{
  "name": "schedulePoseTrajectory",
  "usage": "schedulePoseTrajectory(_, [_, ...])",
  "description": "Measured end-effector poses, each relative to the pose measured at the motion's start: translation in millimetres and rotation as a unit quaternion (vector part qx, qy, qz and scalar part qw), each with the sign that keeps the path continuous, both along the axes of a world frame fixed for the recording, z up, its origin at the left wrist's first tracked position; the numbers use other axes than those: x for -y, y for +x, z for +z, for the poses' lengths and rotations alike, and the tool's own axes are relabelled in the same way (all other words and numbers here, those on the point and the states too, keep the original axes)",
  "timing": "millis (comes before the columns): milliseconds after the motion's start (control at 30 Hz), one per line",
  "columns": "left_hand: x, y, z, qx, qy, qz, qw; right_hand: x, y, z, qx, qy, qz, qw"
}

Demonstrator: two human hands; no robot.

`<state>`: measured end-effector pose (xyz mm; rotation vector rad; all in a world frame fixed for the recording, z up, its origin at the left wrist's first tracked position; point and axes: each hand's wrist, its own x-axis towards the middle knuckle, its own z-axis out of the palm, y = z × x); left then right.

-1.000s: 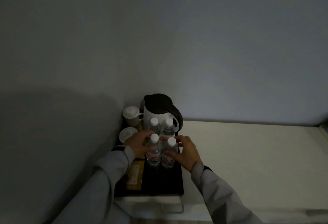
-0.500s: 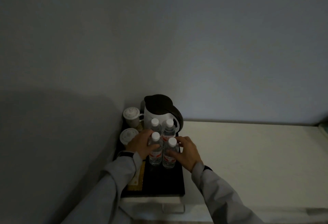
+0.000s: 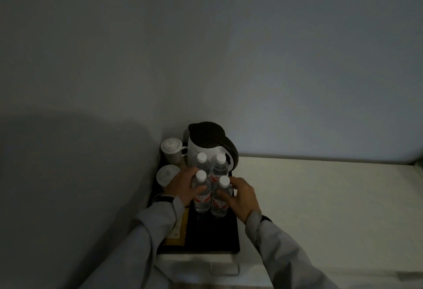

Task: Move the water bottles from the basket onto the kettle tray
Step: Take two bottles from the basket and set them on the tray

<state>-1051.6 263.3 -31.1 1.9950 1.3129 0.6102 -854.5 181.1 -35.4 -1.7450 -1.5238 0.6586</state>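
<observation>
Several clear water bottles with white caps and red labels stand upright in a tight cluster on the black kettle tray. My left hand wraps the front left bottle. My right hand grips the front right bottle. Two more bottles, the back left bottle and the back right bottle, stand just behind, against the white kettle with a dark lid. No basket is in view.
Two white lidded cups, the far cup and the near cup, stand at the tray's left side beside the wall. A yellowish card lies along the tray's left edge. The pale counter stretches right. The room is dim.
Both hands stay on the front bottles; my left arm has shifted slightly, and the front pair has been nudged a little closer to the back pair.
</observation>
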Motion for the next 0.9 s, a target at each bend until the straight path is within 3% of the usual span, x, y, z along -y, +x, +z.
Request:
schedulePoseTrajectory(433, [-7.3, 3.3, 3.6, -0.011, -0.009, -0.030, 0.999, -13.9, -0.6, 4.2, 0.000, 0.008, -0.004, 1.000])
schedulePoseTrajectory(900, [-3.8, 3.3, -0.7, 0.020, 0.004, 0.002, 1.000, -18.3, 5.3, 10.5, 0.004, -0.012, 0.034, 0.999])
